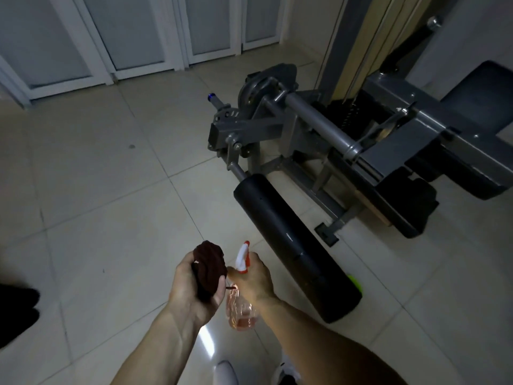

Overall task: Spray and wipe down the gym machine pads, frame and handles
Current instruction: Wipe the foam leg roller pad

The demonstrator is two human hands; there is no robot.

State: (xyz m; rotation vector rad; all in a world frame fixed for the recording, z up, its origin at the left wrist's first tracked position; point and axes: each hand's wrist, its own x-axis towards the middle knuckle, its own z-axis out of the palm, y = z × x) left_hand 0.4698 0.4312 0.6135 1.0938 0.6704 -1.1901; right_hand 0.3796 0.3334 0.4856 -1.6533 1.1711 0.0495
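My left hand [191, 284] grips a bunched dark brown cloth [209, 266] in front of me. Right beside it, my right hand [254, 276] holds a clear spray bottle [241, 312] with pinkish liquid and a red and white trigger head. Both hands hover over the floor, just left of the machine's long black roller pad [294, 245]. The grey steel frame [316, 120] runs back to the right, where a dark seat pad [477, 87] shows at the frame's edge. A black handle bar [408, 48] sticks up at the back right.
Pale floor tiles [111, 190] spread to the left. White-framed glass doors [111, 37] line the back wall. A bright green object [355, 283] peeks out behind the roller pad. A dark shape [16, 309] lies at the left edge. My white shoes [227, 373] show at the bottom.
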